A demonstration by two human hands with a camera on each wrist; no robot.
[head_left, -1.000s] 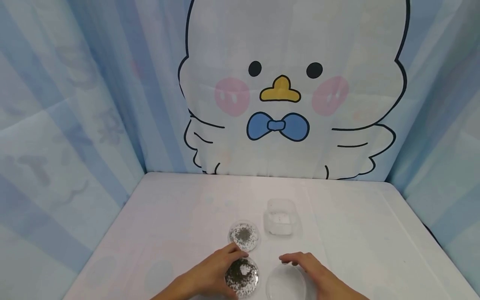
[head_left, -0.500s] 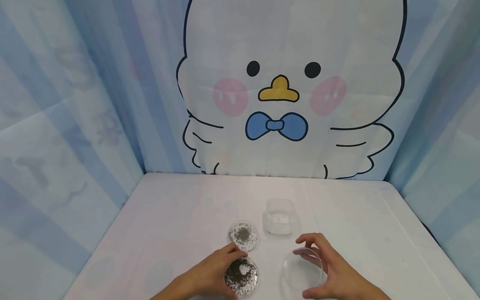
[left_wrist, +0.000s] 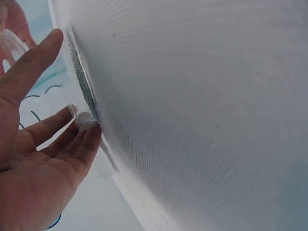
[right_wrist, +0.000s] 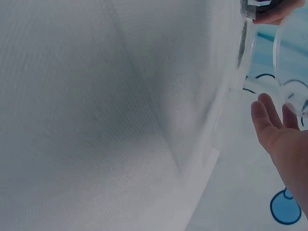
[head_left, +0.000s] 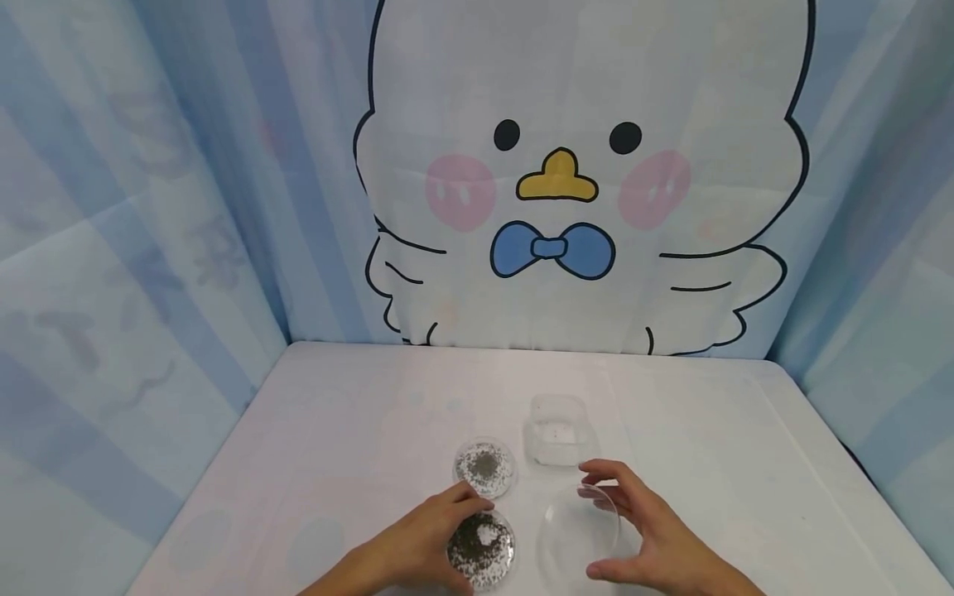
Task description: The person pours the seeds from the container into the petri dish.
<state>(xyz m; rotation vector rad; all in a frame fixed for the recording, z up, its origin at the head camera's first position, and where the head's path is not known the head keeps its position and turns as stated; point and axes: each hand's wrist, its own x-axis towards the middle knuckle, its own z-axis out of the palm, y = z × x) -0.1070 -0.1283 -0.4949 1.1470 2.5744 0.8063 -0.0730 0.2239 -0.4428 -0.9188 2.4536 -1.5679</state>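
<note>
In the head view, my left hand holds a clear round tub with dark and white granules, thumb and fingers spread around its sides. The left wrist view shows this tub resting on the table, granules low in it. Just to the right, my right hand grips a clear round lid between thumb and fingers. That lid is raised off the table and tilted in the right wrist view. Behind the gripped tub stands a second round tub with similar granules.
A clear squarish plastic container stands behind the lid, right of the second tub. All sit on a white table. Patterned cloth hangs on the left, right and back, with a cartoon bird on the back one.
My right hand has lifted the lid from the table, moving it right, then a little back left toward the tub. The left hand and its tub have stayed in place.
</note>
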